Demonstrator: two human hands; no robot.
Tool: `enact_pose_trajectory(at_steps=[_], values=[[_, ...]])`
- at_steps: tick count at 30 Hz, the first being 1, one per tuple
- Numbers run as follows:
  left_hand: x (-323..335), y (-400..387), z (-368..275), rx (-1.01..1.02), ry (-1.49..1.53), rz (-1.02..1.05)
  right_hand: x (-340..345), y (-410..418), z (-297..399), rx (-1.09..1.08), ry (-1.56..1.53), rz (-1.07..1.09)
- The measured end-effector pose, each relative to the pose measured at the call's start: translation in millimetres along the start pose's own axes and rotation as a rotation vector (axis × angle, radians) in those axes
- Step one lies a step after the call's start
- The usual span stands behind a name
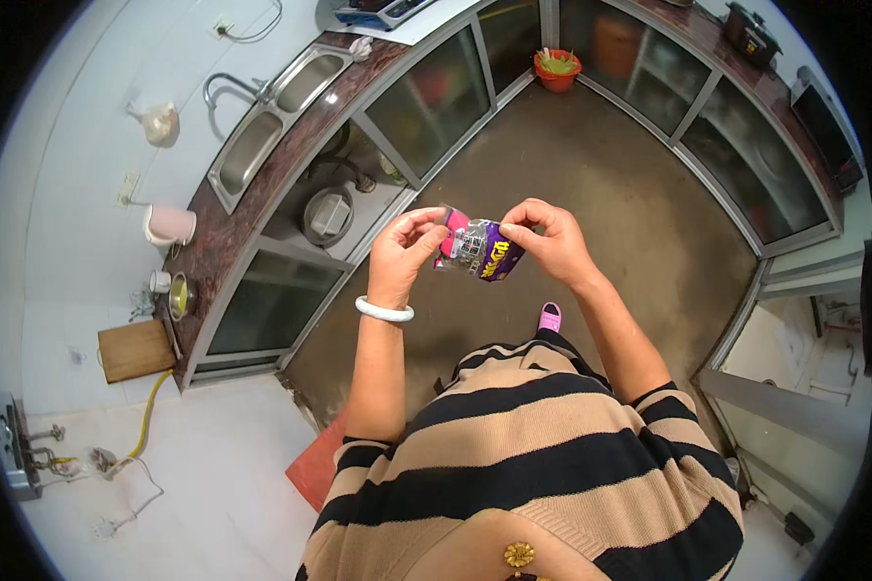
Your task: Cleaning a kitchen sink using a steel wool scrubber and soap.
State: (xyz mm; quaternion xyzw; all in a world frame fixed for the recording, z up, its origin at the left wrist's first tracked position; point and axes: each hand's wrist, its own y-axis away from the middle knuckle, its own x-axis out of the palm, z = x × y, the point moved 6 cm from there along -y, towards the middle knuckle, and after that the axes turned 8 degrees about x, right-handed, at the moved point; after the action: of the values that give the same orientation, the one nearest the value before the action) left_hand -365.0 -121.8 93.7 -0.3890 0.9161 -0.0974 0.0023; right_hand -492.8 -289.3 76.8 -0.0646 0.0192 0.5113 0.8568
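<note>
Between my two hands is a small plastic packet (474, 245), partly clear and partly pink and purple, bearing writing. My left hand (407, 254) pinches its left end between thumb and fingers. The upper right corner is gripped by my right hand (546, 238) in the same way. The packet is held in the air over the brown floor (610, 181), in front of my body. Dark contents show through its clear middle, but I cannot tell what they are. A white bangle (384, 309) circles my left wrist.
A counter (221, 218) with a double steel sink (251, 156) curves along the left, above glass-fronted cabinets (429, 109). One cabinet stands open with a metal basin (327, 216) inside. An orange bucket (556, 71) sits in the far corner. A cutting board (136, 351) leans at the counter's near end.
</note>
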Motion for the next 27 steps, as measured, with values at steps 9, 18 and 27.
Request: enact_pose_trajectory(at_steps=[9, 18, 27], values=[[103, -132, 28, 0.070, -0.111, 0.028, -131, -84, -26, 0.142, -0.105, -0.041], [191, -248, 69, -0.005, 0.024, 0.049, -251, -142, -65, 0.229, -0.316, -0.085], [285, -400, 135, -0.125, 0.088, 0.179, -374, -243, -119, 0.301, -0.361, -0.273]])
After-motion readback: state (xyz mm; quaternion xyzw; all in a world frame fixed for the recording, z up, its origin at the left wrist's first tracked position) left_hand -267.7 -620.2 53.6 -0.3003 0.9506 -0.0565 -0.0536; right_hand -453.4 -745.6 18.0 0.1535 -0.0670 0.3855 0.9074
